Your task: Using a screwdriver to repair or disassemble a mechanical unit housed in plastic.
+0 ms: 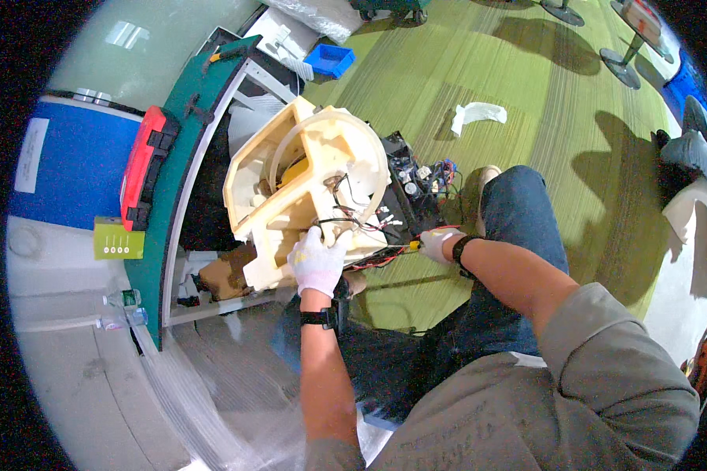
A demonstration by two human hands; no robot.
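Note:
A large cream-coloured plastic housing (279, 224) with open compartments and a translucent ring stands tilted in front of me. Dark wires with white connectors (385, 216) run over its near side. My left hand (320, 257), in a white glove, grips the housing's near edge beside these wires. In my right hand (440, 244), also gloved, is a screwdriver (415, 246) with a yellow handle; its thin shaft points left toward the housing, and the tip is hard to make out. Against the housing's right side sits a black assembly (416, 184) with electronic parts and loose cables.
A green-topped workbench (182, 157) runs along the left, with a red and black tool case (144, 169) on it. Beyond lies a blue bin (330, 60). A curved white piece (478, 116) rests on the green carpet. Another person (695, 149) is at the far right.

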